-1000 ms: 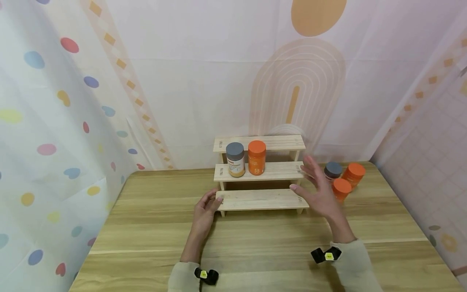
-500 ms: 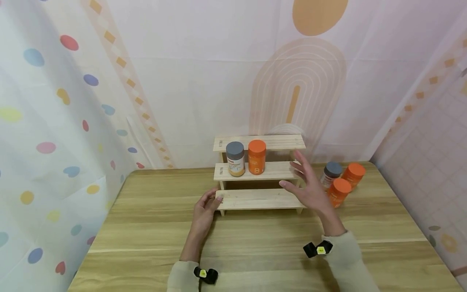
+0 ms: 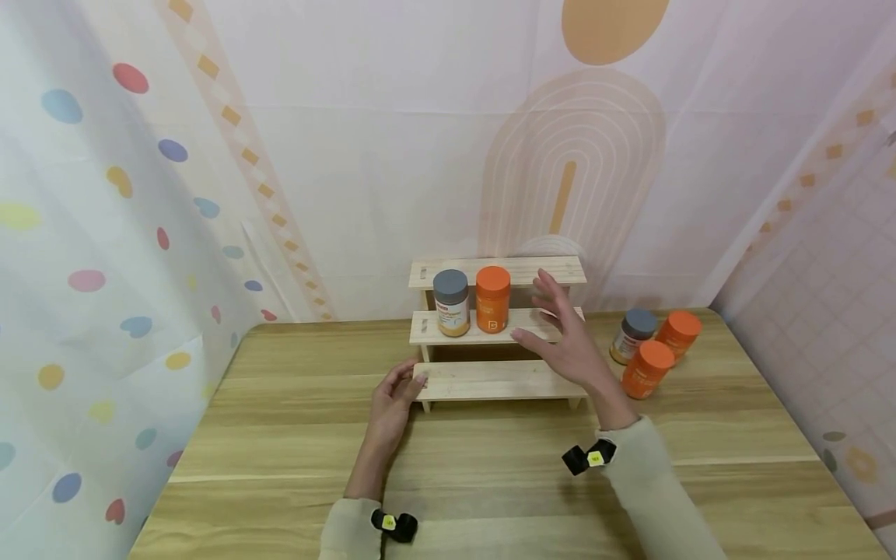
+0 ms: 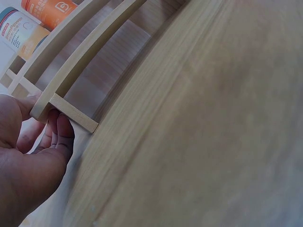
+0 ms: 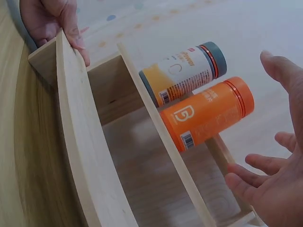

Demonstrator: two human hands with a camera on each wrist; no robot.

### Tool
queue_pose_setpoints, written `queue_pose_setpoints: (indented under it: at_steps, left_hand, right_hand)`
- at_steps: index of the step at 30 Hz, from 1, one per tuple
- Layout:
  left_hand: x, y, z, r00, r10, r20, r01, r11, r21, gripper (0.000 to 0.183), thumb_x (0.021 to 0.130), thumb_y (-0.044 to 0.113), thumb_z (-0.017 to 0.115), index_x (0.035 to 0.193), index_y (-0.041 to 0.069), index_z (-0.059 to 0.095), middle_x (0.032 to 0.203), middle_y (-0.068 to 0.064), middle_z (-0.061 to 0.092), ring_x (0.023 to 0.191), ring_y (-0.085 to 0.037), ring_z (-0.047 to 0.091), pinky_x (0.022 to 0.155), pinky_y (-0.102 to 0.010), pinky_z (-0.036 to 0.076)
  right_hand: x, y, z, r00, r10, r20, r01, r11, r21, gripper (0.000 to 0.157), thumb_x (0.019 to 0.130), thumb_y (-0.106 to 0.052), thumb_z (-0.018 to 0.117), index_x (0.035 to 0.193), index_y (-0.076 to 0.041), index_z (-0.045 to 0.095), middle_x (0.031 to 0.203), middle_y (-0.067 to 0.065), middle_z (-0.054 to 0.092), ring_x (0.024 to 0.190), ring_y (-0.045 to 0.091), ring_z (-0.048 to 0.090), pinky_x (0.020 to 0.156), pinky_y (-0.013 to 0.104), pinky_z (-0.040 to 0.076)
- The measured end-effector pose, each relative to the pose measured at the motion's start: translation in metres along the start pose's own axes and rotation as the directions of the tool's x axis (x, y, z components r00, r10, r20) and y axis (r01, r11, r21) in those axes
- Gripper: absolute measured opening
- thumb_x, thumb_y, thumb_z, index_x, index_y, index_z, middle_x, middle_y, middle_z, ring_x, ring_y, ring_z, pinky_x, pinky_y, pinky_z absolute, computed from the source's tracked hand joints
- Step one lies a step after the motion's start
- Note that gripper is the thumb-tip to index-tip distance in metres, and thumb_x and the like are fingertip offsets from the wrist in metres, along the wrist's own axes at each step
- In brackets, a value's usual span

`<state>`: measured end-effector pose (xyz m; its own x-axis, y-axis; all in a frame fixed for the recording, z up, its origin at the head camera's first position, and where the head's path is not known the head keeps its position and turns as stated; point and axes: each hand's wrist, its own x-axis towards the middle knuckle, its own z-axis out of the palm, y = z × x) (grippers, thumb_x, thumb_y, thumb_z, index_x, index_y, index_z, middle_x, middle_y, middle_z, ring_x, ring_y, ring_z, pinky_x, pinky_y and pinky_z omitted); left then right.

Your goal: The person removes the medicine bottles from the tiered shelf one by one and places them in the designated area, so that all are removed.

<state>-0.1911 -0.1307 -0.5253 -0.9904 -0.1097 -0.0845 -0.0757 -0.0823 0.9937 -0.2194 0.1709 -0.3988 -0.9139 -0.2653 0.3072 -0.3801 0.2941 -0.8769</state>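
Note:
A three-step wooden display stand (image 3: 500, 381) stands on the table. My left hand (image 3: 392, 404) grips the left end of its lowest step; in the left wrist view the thumb lies on top and the fingers (image 4: 63, 130) curl underneath. On the middle step are a grey-capped jar (image 3: 452, 303) with a white and yellow label and, to its right, an orange jar (image 3: 493, 299). My right hand (image 3: 570, 346) hovers over the right part of the stand, thumb and fingers spread, holding nothing. The right wrist view shows it apart from the orange jar (image 5: 208, 113).
Right of the stand, a second grey-capped jar (image 3: 632, 336) and two orange jars, one in front (image 3: 647, 369) and one behind (image 3: 679, 333), stand close together on the wooden table (image 3: 280, 435). A patterned cloth backdrop (image 3: 364, 171) rises behind the stand.
My right hand has moved left, from beside the loose jars to over the right part of the stand, near the orange jar. The left hand keeps its grip on the lowest step.

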Motion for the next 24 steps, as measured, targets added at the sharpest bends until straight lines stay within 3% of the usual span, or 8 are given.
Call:
queue_pose_setpoints:
  at_steps: [9, 14, 24]
  left_hand:
    - [0.000, 0.000, 0.000, 1.000, 0.000, 0.005, 0.000, 1.000, 0.004, 0.045, 0.101, 0.019, 0.068, 0.142, 0.004, 0.057, 0.127, -0.007, 0.052, 0.112, -0.006, 0.060, 0.090, -0.014, 0.051]
    - [0.000, 0.000, 0.000, 1.000, 0.010, 0.005, -0.010, 1.000, -0.014, 0.044, 0.101, 0.016, 0.067, 0.141, 0.003, 0.057, 0.123, -0.007, 0.054, 0.110, -0.006, 0.061, 0.089, -0.014, 0.052]
    - [0.000, -0.001, 0.000, 1.000, 0.006, 0.001, -0.006, 1.000, -0.019, 0.045, 0.100, 0.015, 0.068, 0.142, 0.003, 0.057, 0.122, -0.004, 0.053, 0.109, -0.006, 0.061, 0.088, -0.014, 0.053]
  right_hand:
    - [0.016, -0.006, 0.010, 0.999, 0.039, 0.021, -0.039, 0.999, -0.012, 0.094, 0.093, -0.035, 0.078, 0.163, -0.039, 0.016, 0.169, 0.009, 0.027, 0.151, 0.033, 0.036, 0.121, 0.059, 0.033]
    - [0.026, -0.009, 0.016, 0.997, 0.070, 0.032, -0.070, 0.998, 0.006, 0.091, 0.093, -0.034, 0.077, 0.163, -0.039, 0.018, 0.167, 0.007, 0.031, 0.148, 0.037, 0.040, 0.121, 0.060, 0.033]
    - [0.041, -0.008, 0.028, 0.997, 0.070, 0.035, -0.072, 0.996, 0.054, 0.082, 0.095, -0.029, 0.075, 0.162, -0.019, 0.027, 0.155, 0.014, 0.048, 0.141, 0.038, 0.048, 0.117, 0.055, 0.041]
